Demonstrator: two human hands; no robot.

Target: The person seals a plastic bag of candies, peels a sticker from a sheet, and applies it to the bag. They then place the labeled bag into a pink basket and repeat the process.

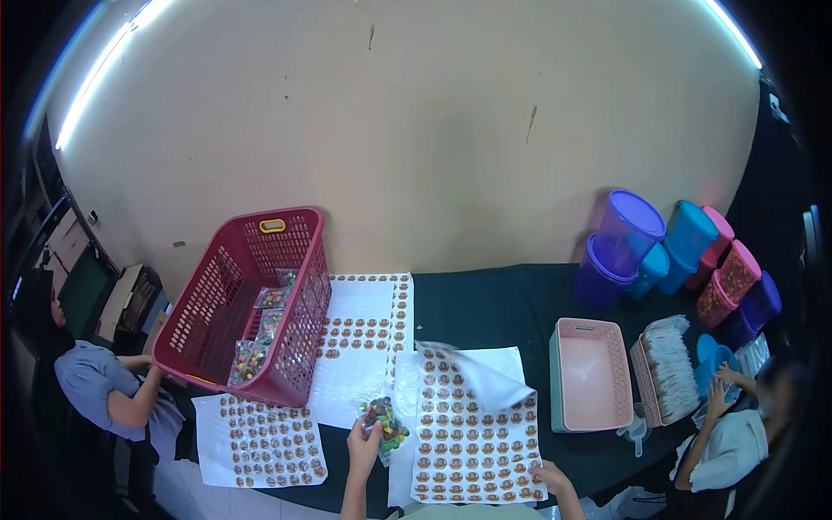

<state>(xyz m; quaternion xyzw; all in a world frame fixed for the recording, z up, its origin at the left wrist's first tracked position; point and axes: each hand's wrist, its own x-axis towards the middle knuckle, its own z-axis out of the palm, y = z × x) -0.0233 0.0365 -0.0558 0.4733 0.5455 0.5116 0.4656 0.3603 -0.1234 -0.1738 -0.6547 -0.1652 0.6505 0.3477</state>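
My left hand (pixel 363 446) is closed on the edge of a clear plastic bag of colourful candies (pixel 383 423), held over the sheets at the table's front. My right hand (pixel 551 478) is at the lower right edge of a sheet of round brown stickers (pixel 468 451), its fingers closed on that edge. The top corner of this sheet's upper layer is curled over, showing a white back (pixel 494 381). A large maroon basket (pixel 299 347) to the left holds several similar candy bags (pixel 249 360).
More sticker sheets (pixel 269 442) lie left and behind. A pink tray (pixel 594 373), a basket of white packets (pixel 669 373) and stacked coloured tubs (pixel 607 264) stand right. One person (pixel 117 390) touches the maroon basket; another person (pixel 724 442) works at right.
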